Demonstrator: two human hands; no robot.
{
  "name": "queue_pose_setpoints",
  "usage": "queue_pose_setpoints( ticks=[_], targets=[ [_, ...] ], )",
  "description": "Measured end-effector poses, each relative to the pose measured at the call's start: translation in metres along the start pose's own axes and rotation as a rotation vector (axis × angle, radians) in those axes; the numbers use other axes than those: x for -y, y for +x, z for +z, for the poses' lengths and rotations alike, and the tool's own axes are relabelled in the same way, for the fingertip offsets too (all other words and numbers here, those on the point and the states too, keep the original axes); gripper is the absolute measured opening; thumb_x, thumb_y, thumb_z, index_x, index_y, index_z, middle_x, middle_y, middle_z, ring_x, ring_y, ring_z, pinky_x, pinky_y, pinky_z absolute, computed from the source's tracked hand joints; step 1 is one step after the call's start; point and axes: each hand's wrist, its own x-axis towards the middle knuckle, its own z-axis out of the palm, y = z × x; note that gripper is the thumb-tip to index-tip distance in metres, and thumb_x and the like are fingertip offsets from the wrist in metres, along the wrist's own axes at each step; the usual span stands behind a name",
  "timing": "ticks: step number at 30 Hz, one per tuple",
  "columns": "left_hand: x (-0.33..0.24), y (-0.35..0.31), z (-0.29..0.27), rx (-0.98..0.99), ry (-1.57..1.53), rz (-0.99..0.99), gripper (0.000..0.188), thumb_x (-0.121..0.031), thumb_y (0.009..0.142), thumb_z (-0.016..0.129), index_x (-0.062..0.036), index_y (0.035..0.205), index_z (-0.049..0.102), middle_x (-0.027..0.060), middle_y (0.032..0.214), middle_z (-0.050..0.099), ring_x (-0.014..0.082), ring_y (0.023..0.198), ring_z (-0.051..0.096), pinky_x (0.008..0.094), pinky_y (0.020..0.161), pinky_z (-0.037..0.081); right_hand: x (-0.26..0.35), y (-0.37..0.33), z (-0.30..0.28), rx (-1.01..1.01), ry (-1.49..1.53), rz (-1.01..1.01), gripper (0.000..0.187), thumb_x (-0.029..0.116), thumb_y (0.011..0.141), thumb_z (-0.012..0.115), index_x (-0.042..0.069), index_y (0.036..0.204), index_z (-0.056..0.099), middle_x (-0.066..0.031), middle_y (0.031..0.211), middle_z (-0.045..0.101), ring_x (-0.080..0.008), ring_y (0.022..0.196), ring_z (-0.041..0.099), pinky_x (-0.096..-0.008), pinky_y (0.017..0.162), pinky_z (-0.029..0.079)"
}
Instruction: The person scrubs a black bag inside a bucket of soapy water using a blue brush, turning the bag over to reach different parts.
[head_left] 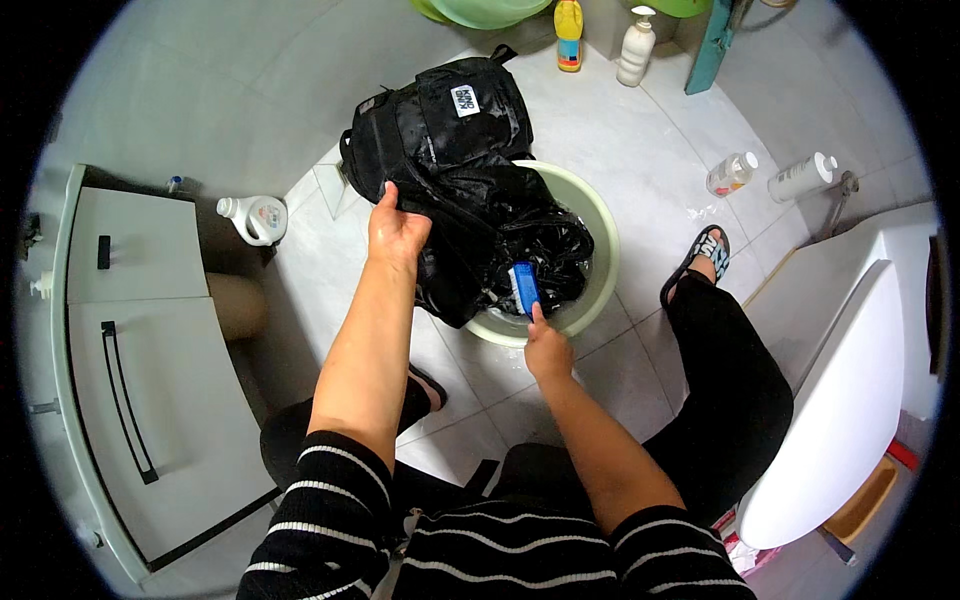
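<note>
A wet black backpack point(455, 115) with a white label lies half over a pale green basin point(604, 235). Its straps and lower part sit in the water inside. At the backpack's left side, my left hand point(398, 228) grips the fabric, thumb up, the other fingers partly hidden. My right hand point(548, 348) is closed round the handle of a blue scrub brush point(524, 287) above the basin's near rim. The brush head rests against the bunched wet straps, its bristles facing left.
White jug point(260, 220) by the left cabinet point(140, 240). Yellow bottle point(568, 38) and white pump bottle point(636, 48) stand at the back. To the right are a clear bottle point(732, 174), a white bottle point(803, 177) and a toilet with its lid point(830, 410). My legs flank the basin.
</note>
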Motion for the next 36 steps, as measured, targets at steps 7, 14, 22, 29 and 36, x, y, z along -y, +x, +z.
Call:
queue_pose_setpoints(
  ticks=[7, 14, 22, 29, 36],
  targets=[
    [0.053, -0.056, -0.033, -0.188, 0.848, -0.048, 0.031, -0.024, 0.085, 0.062, -0.0116, 0.112, 0.051, 0.0054, 0.104, 0.059, 0.0203, 0.093, 0.055, 0.0352, 0.078, 0.041, 0.043, 0.000, -0.002, -0.191, 0.269, -0.135, 0.039, 0.029, 0.090, 0.048, 0.023, 0.128, 0.049, -0.0237, 0.078, 0.061, -0.0410, 0.072, 0.059, -0.0473, 0.066, 0.046],
    [0.045, -0.048, -0.022, -0.178, 0.836, 0.012, 0.009, -0.014, 0.088, 0.057, -0.0092, 0.089, 0.050, 0.0008, 0.072, 0.056, 0.0128, 0.047, 0.043, 0.0264, 0.040, 0.034, -0.001, 0.018, 0.021, -0.334, 0.349, -0.185, 0.036, 0.026, 0.090, 0.046, 0.020, 0.126, 0.052, -0.0215, 0.078, 0.063, -0.0363, 0.069, 0.062, -0.0444, 0.064, 0.048],
    [0.044, -0.036, -0.032, -0.200, 0.608, 0.079, 0.010, -0.010, 0.087, 0.057, -0.0074, 0.097, 0.056, 0.0010, 0.078, 0.060, 0.0130, 0.061, 0.057, 0.0253, 0.045, 0.039, 0.009, 0.019, 0.024, -0.292, 0.313, -0.190, 0.037, 0.020, 0.089, 0.048, 0.017, 0.126, 0.051, -0.0226, 0.081, 0.062, -0.0390, 0.072, 0.061, -0.0463, 0.065, 0.048],
    [0.031, -0.102, 0.084, 0.291, 0.536, 0.143, 0.019, -0.007, 0.088, 0.055, -0.0023, 0.106, 0.055, 0.0073, 0.101, 0.062, 0.0189, 0.091, 0.060, 0.0344, 0.085, 0.046, 0.056, 0.016, -0.037, -0.604, 0.692, -0.154, 0.040, 0.019, 0.093, 0.046, 0.014, 0.132, 0.044, -0.0190, 0.082, 0.063, -0.0233, 0.062, 0.057, -0.0324, 0.060, 0.046],
    [-0.005, -0.164, 0.142, 0.504, 0.451, 0.083, 0.021, -0.012, 0.088, 0.055, -0.0007, 0.106, 0.055, 0.0113, 0.101, 0.063, 0.0233, 0.091, 0.062, 0.0387, 0.083, 0.050, 0.071, 0.010, -0.087, -0.827, 0.737, -0.354, 0.041, 0.011, 0.093, 0.048, 0.014, 0.133, 0.044, -0.0045, 0.083, 0.059, -0.0080, 0.060, 0.042, -0.0213, 0.056, 0.039]
  ],
)
